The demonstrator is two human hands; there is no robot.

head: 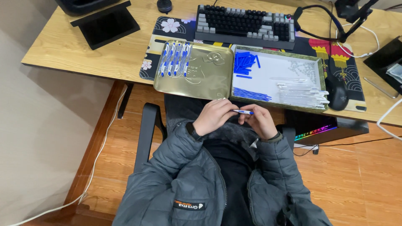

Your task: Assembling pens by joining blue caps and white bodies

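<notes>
Fingers (234, 109) pinch pen (243, 111) (both hands).

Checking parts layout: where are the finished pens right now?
In the head view, the finished pens lie in a row in the gold tray, upper left, beside the keyboard.

1. The place looked like a home desk or small home office set up for computer use.
2. A wooden desk (75, 50) carried a mechanical keyboard (245, 23), a dark mouse (337, 94) and a headset (320, 21) on a patterned desk mat (167, 27).
3. Under the desk stood a computer case (318, 127) with rainbow lighting, on a wood-plank floor (356, 180).
4. A black chair armrest (148, 125) showed the person sat at the desk.
</notes>
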